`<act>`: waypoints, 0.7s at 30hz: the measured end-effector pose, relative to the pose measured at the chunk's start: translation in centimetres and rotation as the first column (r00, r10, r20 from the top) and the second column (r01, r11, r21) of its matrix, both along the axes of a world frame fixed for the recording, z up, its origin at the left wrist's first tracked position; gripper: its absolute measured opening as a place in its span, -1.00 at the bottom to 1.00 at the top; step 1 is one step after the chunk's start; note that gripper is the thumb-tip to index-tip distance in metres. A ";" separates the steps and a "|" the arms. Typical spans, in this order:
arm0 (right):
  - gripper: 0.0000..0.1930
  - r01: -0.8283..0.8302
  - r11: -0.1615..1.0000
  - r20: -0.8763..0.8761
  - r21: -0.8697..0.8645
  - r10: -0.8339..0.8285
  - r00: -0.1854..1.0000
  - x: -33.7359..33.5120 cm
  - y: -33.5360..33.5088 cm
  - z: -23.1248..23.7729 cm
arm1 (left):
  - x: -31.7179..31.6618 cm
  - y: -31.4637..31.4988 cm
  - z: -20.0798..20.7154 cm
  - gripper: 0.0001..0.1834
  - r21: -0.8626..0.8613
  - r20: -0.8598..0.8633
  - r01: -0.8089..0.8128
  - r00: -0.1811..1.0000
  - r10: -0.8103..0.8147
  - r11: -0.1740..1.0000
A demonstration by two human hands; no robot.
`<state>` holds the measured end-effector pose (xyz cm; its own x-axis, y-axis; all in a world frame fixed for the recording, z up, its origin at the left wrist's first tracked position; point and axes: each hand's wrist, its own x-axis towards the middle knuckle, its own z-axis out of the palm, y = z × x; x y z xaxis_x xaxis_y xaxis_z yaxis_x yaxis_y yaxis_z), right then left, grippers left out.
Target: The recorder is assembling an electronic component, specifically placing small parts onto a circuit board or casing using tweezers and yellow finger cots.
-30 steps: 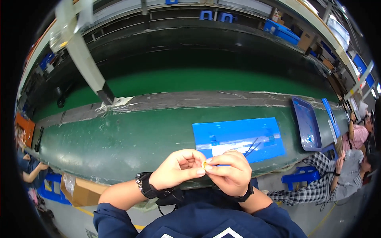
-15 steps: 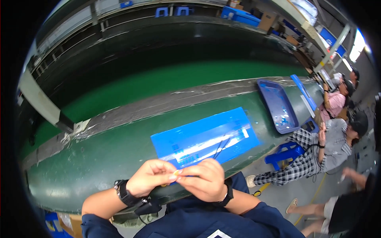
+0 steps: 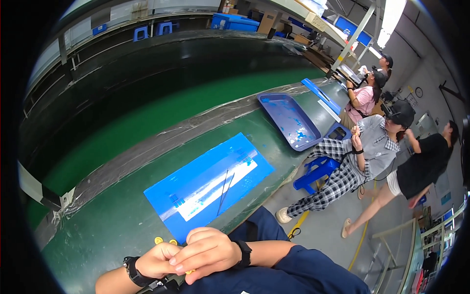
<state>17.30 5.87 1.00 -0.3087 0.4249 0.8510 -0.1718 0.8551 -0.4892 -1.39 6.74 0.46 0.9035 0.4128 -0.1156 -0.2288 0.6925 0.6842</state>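
My left hand (image 3: pixel 155 260) and my right hand (image 3: pixel 209 252) meet at the near edge of the table, fingers pinched together. A bit of a small yellow piece (image 3: pixel 190 271) shows beneath my right fingers; the rest of it is covered. Just beyond my left hand lie two small round yellow pieces (image 3: pixel 158 240) on the green table. A blue sheet (image 3: pixel 196 169) is spread ahead of my hands, bearing a white strip (image 3: pixel 196 205), small blue bits, and thin dark tweezers (image 3: pixel 224 192).
Farther right on the green table (image 3: pixel 98 235), a blue-grey tray (image 3: pixel 281 128) holds blue scraps. Past it is a long blue strip (image 3: pixel 320 97). A seated person (image 3: pixel 377 142) in grey sits near a blue stool (image 3: pixel 313 174); a person in black (image 3: pixel 426 159) stands behind.
The view has swung right, so the sheet and tray appear farther left. My hands sit lower and closer to me, right fingers now overlapping the left. The person in black has come further into view.
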 end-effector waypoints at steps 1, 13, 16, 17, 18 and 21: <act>-0.69 -0.038 0.999 -0.018 0.004 0.038 0.999 0.0 0.0 0.0 | 0.0 -0.1 -0.2 -0.90 0.005 0.004 0.005 1.000 -0.005 1.000; -0.73 0.041 0.995 -0.013 -0.088 -0.042 0.999 -0.4 -0.4 0.0 | 1.0 -1.3 -0.2 -0.85 0.033 -0.050 -0.187 0.981 0.189 0.982; -0.75 0.064 0.991 -0.004 -0.119 -0.065 0.998 -0.2 -0.7 -0.1 | 1.1 -1.1 -0.4 -0.84 0.042 -0.039 -0.157 0.987 0.159 0.987; -0.76 0.060 0.990 0.003 -0.128 -0.061 0.998 -0.2 -0.6 0.0 | 0.9 -1.0 -0.4 -0.84 0.042 -0.044 -0.155 0.987 0.157 0.987; -0.76 0.063 0.990 -0.001 -0.129 -0.064 0.998 -0.2 -0.6 0.0 | 0.6 -1.0 -0.6 -0.84 0.007 -0.028 -0.142 0.989 0.142 0.990; -0.75 0.076 0.995 0.031 -0.066 -0.074 0.997 -0.2 -0.4 -0.1 | 0.4 -1.0 -0.8 -0.86 -0.057 0.052 -0.118 0.991 0.120 0.991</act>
<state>17.09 5.52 0.93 -0.2977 0.5035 0.8111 -0.0938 0.8301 -0.5497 -1.02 5.79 -0.34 0.8539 0.5122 -0.0923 -0.3480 0.6937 0.6306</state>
